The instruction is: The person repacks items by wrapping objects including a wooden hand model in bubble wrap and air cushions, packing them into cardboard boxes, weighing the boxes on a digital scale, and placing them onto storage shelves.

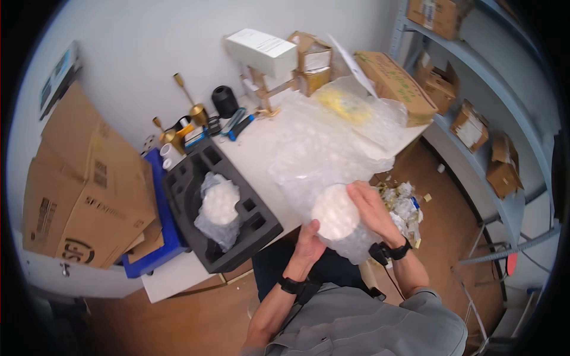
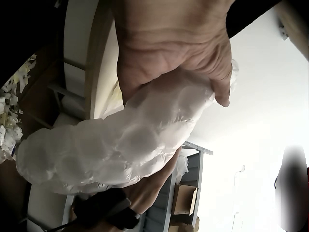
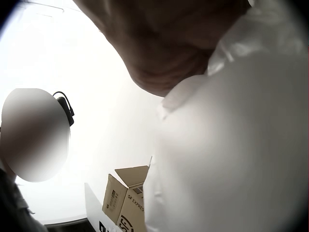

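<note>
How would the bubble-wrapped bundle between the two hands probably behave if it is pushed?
The bubble-wrapped bundle would probably yield softly, because puffy air cells cover it. Its surface shines in places, so it may be slippery. Its rounded outline suggests it might roll on edge.

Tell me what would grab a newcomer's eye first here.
Probably the white bundle in bubble wrap, held between the left hand and right hand in front of the person's body. Next comes the black foam tray to its left in the head view, with a second wrapped bundle lying in it. Farther left stands a large SF Express carton.
</note>
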Demonstrator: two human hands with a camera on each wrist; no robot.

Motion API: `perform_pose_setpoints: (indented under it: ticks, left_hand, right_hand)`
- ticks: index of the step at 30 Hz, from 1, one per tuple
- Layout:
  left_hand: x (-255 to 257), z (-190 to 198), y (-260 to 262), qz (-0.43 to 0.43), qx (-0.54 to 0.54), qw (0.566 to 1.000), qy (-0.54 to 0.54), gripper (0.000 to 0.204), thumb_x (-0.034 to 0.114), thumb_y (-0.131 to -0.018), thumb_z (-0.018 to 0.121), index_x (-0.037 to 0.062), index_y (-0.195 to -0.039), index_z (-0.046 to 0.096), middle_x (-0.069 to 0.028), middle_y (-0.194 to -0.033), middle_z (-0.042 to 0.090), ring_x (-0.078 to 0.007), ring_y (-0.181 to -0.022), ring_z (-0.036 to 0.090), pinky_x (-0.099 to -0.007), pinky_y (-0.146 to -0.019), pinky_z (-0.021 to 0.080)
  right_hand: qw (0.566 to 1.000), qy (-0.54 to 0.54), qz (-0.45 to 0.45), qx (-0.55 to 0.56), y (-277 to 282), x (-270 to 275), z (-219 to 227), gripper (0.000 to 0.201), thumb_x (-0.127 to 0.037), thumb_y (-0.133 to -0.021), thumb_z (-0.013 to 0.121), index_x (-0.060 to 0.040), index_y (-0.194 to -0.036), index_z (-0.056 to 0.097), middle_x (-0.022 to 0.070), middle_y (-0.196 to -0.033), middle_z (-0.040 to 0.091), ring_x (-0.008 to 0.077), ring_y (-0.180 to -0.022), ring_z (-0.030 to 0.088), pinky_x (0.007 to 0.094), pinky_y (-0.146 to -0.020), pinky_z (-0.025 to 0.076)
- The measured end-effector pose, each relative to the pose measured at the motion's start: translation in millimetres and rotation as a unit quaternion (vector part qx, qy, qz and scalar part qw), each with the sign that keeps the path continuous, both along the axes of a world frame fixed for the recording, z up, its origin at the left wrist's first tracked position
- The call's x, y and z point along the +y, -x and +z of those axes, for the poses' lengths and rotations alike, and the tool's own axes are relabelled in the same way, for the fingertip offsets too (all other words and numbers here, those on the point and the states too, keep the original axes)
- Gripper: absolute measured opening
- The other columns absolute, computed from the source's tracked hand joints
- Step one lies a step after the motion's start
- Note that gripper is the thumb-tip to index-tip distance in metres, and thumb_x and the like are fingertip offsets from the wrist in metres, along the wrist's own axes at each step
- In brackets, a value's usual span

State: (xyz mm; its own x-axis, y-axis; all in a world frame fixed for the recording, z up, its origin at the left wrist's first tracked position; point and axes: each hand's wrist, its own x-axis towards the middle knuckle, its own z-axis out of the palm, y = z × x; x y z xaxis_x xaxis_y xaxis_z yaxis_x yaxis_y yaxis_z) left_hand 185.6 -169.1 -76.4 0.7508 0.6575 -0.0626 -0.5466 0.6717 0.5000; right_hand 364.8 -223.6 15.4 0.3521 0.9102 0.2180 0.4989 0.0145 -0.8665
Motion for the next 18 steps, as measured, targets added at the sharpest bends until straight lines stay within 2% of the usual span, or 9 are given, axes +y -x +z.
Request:
perform_pose_setpoints:
  ticks: [2, 5, 8, 9, 10, 11, 13, 17, 18]
  left_hand:
    - [4.4, 17.8, 2.0, -0.012, -0.032, 0.999, -0.022, 0.094, 0.038, -0.084, 0.085, 0.0003, -0.153, 0.035, -0.0117, -0.147, 0.051, -0.0270, -0.136, 0.050, -0.0424, -0.114, 0.041]
    - [3.5, 38.0, 9.4, -0.029, -0.041, 0.997, -0.060, 0.103, 0.041, -0.079, 0.088, 0.0007, -0.155, 0.032, -0.0108, -0.148, 0.049, -0.0259, -0.137, 0.049, -0.0413, -0.114, 0.041]
    - [-0.4, 59.8, 24.9, -0.023, -0.047, 0.995, -0.084, 0.108, 0.042, -0.074, 0.092, 0.0003, -0.154, 0.033, -0.0109, -0.149, 0.050, -0.0254, -0.138, 0.049, -0.0410, -0.114, 0.042]
    - [-0.6, 65.3, 32.5, -0.020, -0.051, 0.994, -0.091, 0.110, 0.042, -0.072, 0.093, 0.0002, -0.154, 0.033, -0.0110, -0.148, 0.051, -0.0251, -0.138, 0.049, -0.0409, -0.114, 0.042]
    - [-0.6, 68.1, 39.7, -0.022, -0.052, 0.994, -0.093, 0.110, 0.042, -0.072, 0.093, 0.0002, -0.154, 0.033, -0.0110, -0.148, 0.051, -0.0251, -0.138, 0.049, -0.0409, -0.114, 0.042]
    - [0.3, 70.6, 47.0, 0.004, -0.036, 0.994, -0.100, 0.110, 0.042, -0.071, 0.094, 0.0001, -0.154, 0.035, -0.0110, -0.148, 0.052, -0.0252, -0.138, 0.050, -0.0410, -0.113, 0.043]
    - [5.5, 80.6, 56.6, 0.045, -0.034, 0.994, -0.096, 0.108, 0.041, -0.070, 0.095, -0.0004, -0.152, 0.038, -0.0108, -0.146, 0.054, -0.0259, -0.135, 0.053, -0.0415, -0.111, 0.046]
    - [22.6, 101.1, 80.6, 0.079, -0.035, 0.993, -0.083, 0.107, 0.046, -0.073, 0.092, -0.0006, -0.152, 0.038, -0.0120, -0.147, 0.054, -0.0277, -0.134, 0.054, -0.0434, -0.111, 0.047]
    - [25.2, 111.8, 84.0, 0.116, -0.022, 0.988, -0.098, 0.105, 0.048, -0.074, 0.089, -0.0005, -0.152, 0.038, -0.0128, -0.147, 0.054, -0.0281, -0.134, 0.054, -0.0440, -0.112, 0.047]
  right_hand:
    - [0.992, -0.036, -0.066, 0.100, 13.2, -0.4, 11.5, 0.033, -0.028, -0.107, 0.056, 0.0044, -0.102, 0.061, 0.0140, -0.084, 0.063, 0.0198, -0.077, 0.058, 0.0347, -0.070, 0.046]
    - [0.997, 0.011, -0.035, 0.066, 14.3, -3.9, 61.2, 0.029, -0.024, -0.105, 0.059, 0.0038, -0.099, 0.062, 0.0115, -0.080, 0.061, 0.0157, -0.076, 0.056, 0.0329, -0.070, 0.046]
    - [1.000, -0.005, 0.006, -0.011, 19.3, 4.7, 91.8, 0.025, -0.020, -0.102, 0.062, 0.0035, -0.093, 0.063, 0.0101, -0.079, 0.060, 0.0186, -0.073, 0.054, 0.0348, -0.069, 0.045]
    - [0.984, -0.107, 0.015, -0.140, 23.1, 11.3, 100.6, 0.024, -0.019, -0.100, 0.062, 0.0037, -0.091, 0.064, 0.0108, -0.080, 0.060, 0.0215, -0.073, 0.055, 0.0358, -0.068, 0.045]
    - [0.942, -0.204, 0.023, -0.266, 27.1, 16.8, 107.5, 0.023, -0.017, -0.099, 0.062, 0.0038, -0.089, 0.064, 0.0115, -0.080, 0.061, 0.0243, -0.073, 0.056, 0.0369, -0.067, 0.045]
    - [0.941, -0.205, 0.018, -0.268, 31.1, 20.6, 113.0, 0.023, -0.017, -0.099, 0.062, 0.0038, -0.089, 0.064, 0.0115, -0.080, 0.061, 0.0243, -0.073, 0.056, 0.0369, -0.067, 0.045]
    - [0.955, -0.137, 0.095, -0.244, 38.9, 29.1, 123.8, 0.023, -0.017, -0.097, 0.063, 0.0040, -0.090, 0.067, 0.0137, -0.079, 0.062, 0.0310, -0.073, 0.059, 0.0403, -0.066, 0.046]
    - [0.970, -0.061, 0.162, -0.168, 56.0, 64.0, 144.6, 0.024, -0.020, -0.096, 0.065, 0.0024, -0.089, 0.067, 0.0147, -0.079, 0.064, 0.0320, -0.072, 0.061, 0.0429, -0.066, 0.046]
    - [0.977, -0.023, 0.164, -0.134, 62.7, 71.7, 151.0, 0.025, -0.021, -0.096, 0.065, 0.0015, -0.087, 0.066, 0.0145, -0.077, 0.063, 0.0326, -0.071, 0.061, 0.0442, -0.065, 0.046]
